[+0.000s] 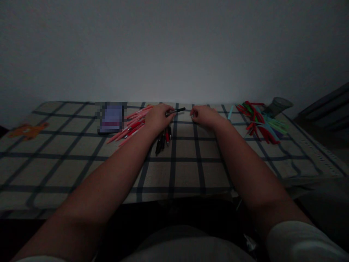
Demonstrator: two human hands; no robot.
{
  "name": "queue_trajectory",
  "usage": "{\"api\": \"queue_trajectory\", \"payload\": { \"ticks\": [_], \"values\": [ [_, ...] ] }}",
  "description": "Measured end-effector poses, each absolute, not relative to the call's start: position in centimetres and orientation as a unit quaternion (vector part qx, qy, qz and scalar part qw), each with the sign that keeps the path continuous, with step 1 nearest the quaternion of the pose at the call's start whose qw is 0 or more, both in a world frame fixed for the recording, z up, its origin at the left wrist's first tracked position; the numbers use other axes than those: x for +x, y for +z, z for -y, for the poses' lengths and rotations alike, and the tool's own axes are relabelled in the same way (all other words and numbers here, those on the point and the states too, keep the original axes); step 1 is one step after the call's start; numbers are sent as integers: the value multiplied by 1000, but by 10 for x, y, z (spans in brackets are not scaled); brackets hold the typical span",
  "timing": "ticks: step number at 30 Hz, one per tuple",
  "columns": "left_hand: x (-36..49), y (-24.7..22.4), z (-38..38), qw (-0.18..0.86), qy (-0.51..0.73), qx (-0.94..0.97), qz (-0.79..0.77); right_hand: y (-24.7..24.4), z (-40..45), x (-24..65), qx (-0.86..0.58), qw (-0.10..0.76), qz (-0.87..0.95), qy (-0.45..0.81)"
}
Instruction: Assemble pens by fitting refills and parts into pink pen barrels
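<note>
A black pen (pixel 180 109) points to the right out of my left hand (pixel 158 118), whose fingers are closed around it. My right hand (pixel 205 115) is a short way to the right, its fingers curled into a pinch; whatever is between them, if anything, is too small to make out. Beneath and left of my left hand lie several pink and red pens (pixel 128 131), partly hidden by the hand and forearm. Several black pens (pixel 160 143) lie just below that hand, with a red pen (pixel 167 138) among them.
A checked cloth (pixel 188 171) covers the table, which meets a wall at the back. At right lie red, green and blue strips (pixel 259 123) beside a clear cup (pixel 280 103); one pale blue strip (pixel 230 112) lies apart. A blurred-out rectangular item (pixel 111 118) and an orange figure (pixel 28 131) are at left.
</note>
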State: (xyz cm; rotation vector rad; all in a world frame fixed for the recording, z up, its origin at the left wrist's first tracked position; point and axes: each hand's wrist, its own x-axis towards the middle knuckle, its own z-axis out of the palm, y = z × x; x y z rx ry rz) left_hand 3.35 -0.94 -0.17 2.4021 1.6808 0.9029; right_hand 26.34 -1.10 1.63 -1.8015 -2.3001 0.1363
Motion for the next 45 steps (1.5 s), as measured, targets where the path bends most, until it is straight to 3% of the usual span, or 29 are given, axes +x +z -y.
{"api": "queue_trajectory", "payload": {
  "ticks": [26, 30, 35, 45],
  "values": [
    [33, -2, 9, 31, 301, 783, -544, 9, -3, 271, -613, 106, 782, 38],
    [34, 0, 11, 38, 297, 786, -541, 11, -8, 271, -605, 144, 782, 43],
    [34, 1, 11, 35, 288, 792, -537, 14, -8, 268, -520, 233, 819, 59],
    [35, -2, 8, 14, 255, 830, -495, 14, -3, 253, -421, 227, 874, 84]
  ]
}}
